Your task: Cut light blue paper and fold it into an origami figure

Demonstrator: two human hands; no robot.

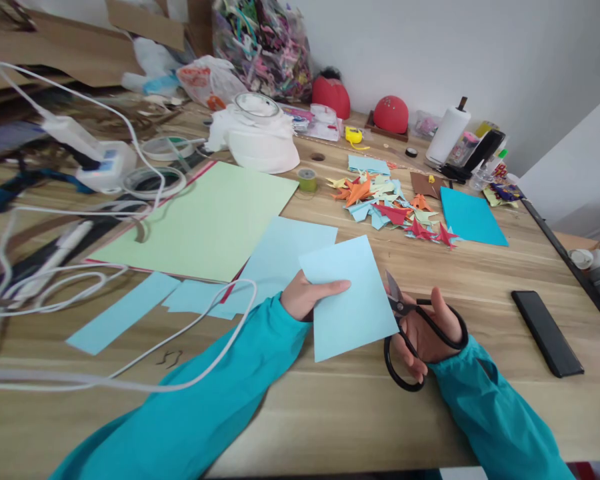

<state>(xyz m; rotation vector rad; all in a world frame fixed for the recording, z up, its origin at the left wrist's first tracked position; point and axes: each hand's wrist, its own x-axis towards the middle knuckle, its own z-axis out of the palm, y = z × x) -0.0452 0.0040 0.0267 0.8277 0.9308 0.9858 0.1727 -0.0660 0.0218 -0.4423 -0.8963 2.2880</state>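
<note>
My left hand [305,297] grips a light blue sheet of paper [353,320] by its left edge, thumb stretched across the top and the other fingers hidden beneath. Through the black-handled scissors [403,307], my right hand [425,333] has its thumb in one loop and fingers in the other. The blades are parted and point away, at the sheet's right edge; whether they touch the paper I cannot tell. Behind my left hand lies another light blue sheet [290,253]. A cut blue strip [125,313] and smaller blue pieces [195,297] rest to the left.
A stack of pale green sheets [205,220] lies left of centre. Folded paper stars and scraps [385,200] are heaped further back, beside a bright blue sheet [473,217]. A black phone [547,333] rests at right. A white cable [245,327] loops over the left side near my sleeve.
</note>
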